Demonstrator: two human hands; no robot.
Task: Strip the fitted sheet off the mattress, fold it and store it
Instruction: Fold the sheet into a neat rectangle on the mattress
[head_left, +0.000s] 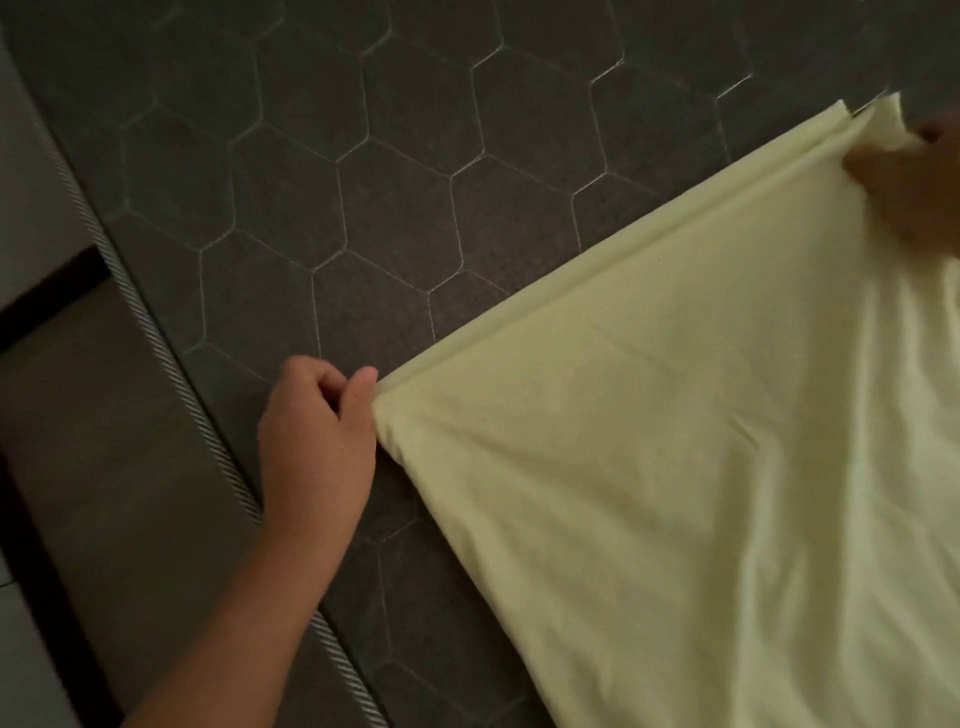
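Head view: the pale yellow fitted sheet (675, 467) lies spread on the dark hexagon-quilted mattress (311, 182). The left hand (317, 431) pinches the near end of its folded edge, and the blurred right hand (914, 176) grips the far end.

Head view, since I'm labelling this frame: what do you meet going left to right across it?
Corded mattress edge → left hand → pale yellow sheet, held at both ends of its folded edge → right hand at the picture's right border.
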